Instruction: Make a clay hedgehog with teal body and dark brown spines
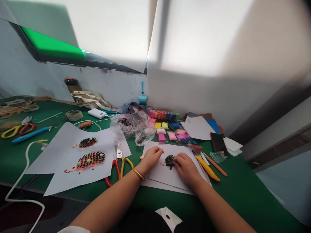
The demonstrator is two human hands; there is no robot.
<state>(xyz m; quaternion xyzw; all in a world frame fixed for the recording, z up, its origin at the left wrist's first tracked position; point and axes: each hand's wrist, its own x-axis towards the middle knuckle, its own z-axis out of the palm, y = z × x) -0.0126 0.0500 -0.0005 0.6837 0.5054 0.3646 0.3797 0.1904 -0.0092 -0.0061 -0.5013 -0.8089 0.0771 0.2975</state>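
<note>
A small hedgehog figure (pixel 169 160) with dark spines and a pale snout lies on white paper (pixel 157 177) in front of me. Over its right end is my right hand (pixel 186 166), its fingers bent together and touching the figure; whatever they pinch is too small to make out. My left hand (pixel 152 158), a gold bangle at its wrist, rests on the paper left of the figure with fingers curled together, their contents hidden. Two larger hedgehog figures, one upper (pixel 88 142) and one lower (pixel 88 160), with green dots, lie on sheets to the left.
Red-and-yellow scissors (pixel 119 161) lie left of my left forearm. Behind the paper are clay packets (pixel 161 137) and a crumpled plastic bag (pixel 136 124). A yellow cutter (pixel 207 167) and a pink tool (pixel 215 164) sit at the right. A white cable (pixel 28 158) crosses the left side.
</note>
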